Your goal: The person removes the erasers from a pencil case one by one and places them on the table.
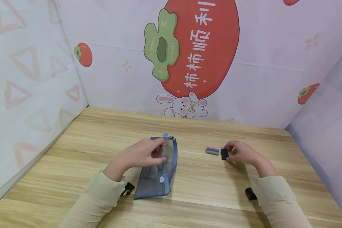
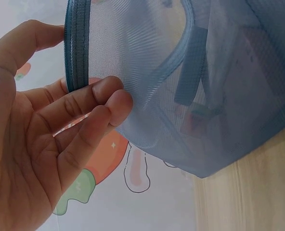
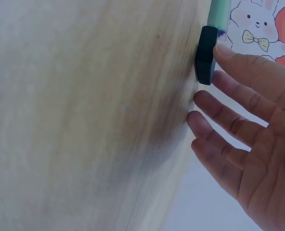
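My left hand (image 1: pixel 143 153) pinches the zip edge of a blue-grey mesh pouch (image 1: pixel 152 186); its zipped opening gapes in the head view. In the left wrist view, the thumb and fingers of that hand (image 2: pixel 60 106) lie either side of the zip (image 2: pixel 77 48). Blurred shapes show through the mesh. On the table, my right hand (image 1: pixel 242 153) has thumb and fingertips at the right side of a small black block (image 1: pixel 224 154). The right wrist view shows the thumb touching the block (image 3: pixel 207 55), other fingers loosely spread. A purple-and-green striped piece (image 1: pixel 212 151) lies just left of it.
The wood-grain table (image 1: pixel 196 186) meets a printed back wall (image 1: pixel 117 82) with a large persimmon and a rabbit. Side walls stand left and right. Small black objects show beside the left cuff (image 1: pixel 127 189) and the right cuff (image 1: pixel 250 193).
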The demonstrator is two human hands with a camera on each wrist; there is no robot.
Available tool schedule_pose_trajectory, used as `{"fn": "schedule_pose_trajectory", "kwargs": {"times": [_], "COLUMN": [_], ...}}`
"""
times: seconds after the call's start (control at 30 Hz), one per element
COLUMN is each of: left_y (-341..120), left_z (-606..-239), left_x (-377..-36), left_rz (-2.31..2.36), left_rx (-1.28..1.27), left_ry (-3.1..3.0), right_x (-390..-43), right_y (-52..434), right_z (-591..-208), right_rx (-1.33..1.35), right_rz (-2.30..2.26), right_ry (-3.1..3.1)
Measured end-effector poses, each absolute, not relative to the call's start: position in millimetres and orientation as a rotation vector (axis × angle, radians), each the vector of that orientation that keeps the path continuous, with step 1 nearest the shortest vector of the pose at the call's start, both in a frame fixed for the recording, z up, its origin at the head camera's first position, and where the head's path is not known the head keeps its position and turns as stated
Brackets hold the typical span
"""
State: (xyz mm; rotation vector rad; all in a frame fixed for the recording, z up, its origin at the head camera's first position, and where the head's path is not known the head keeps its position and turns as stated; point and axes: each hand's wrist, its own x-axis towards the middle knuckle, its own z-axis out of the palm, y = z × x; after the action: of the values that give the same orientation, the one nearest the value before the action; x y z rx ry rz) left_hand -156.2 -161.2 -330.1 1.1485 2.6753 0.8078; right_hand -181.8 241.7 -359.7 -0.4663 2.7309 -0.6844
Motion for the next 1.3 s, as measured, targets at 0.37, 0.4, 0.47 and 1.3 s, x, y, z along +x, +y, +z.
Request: {"fn": "schedule_pose_trajectory", "kwargs": {"times": [0.37, 0.4, 0.47, 1.3], "left_y": [-165.0, -165.0, -165.1, -165.6], "left_z": [-329.1, -329.0, -329.1, -327.1], "left_x": [-156.8, -156.9, -157.2, -156.7], "left_rz": [0.807, 0.807, 0.809, 0.815], "left_rx": [1.145, 1.146, 1.147, 1.161], "left_ry": [2.692, 2.691, 2.692, 2.688], "right_x": [-178.3, -178.5, -178.4, -179.1], "right_y": [241.3, 241.1, 239.8, 178.4], "right_z": [-354.7, -354.3, -353.7, -349.4], "right_rx": [-0.494, -0.504, -0.524, -0.739], "right_rz": [-0.738, -0.742, -0.757, -0.896], "right_ry": [2.811, 2.819, 2.832, 2.888]}}
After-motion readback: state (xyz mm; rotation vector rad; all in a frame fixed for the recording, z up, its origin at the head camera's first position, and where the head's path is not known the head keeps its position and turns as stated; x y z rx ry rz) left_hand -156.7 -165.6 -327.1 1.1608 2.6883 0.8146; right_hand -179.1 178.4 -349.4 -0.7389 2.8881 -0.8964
